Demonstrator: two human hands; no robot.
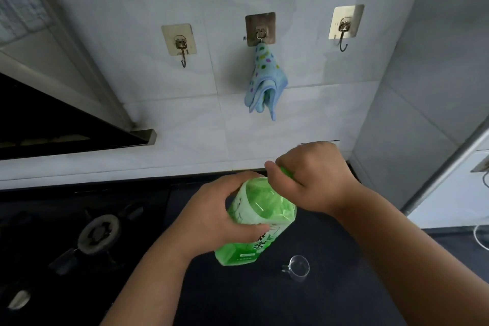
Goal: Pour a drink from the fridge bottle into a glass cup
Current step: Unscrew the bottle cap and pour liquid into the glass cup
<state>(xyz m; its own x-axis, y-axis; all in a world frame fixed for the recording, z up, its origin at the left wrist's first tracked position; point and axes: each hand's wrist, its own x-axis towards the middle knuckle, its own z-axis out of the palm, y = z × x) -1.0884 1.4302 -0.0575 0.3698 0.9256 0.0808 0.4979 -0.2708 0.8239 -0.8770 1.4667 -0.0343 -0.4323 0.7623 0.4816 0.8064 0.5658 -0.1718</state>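
Your left hand [211, 217] wraps the green bottle [255, 222] around its shoulder and label, its grip clamped on the body so the bottle cannot spin. Your right hand [315, 174] curls over the top, its grip closed on the green cap [287, 172], of which only a sliver shows between thumb and fingers. That split makes sense: one hand anchors, the other twists. I judge the step to be unscrewing the cap, though I cannot tell how far it has come loose.

You hold the bottle in the air above the dark bench [264, 299], tilted with its neck away from you and towards the back wall, so the cap faces your right palm.

The glass cup [299, 267] stands upright on the bench, just beside the bottle's base and nearer the front edge, handle pointing left. It looks empty. It sits well apart from the gas burner [99, 233] at the left end, and close enough that pouring should need only a short move.

The blue cloth [266, 82] on the middle wall hook hangs within reach for spills.
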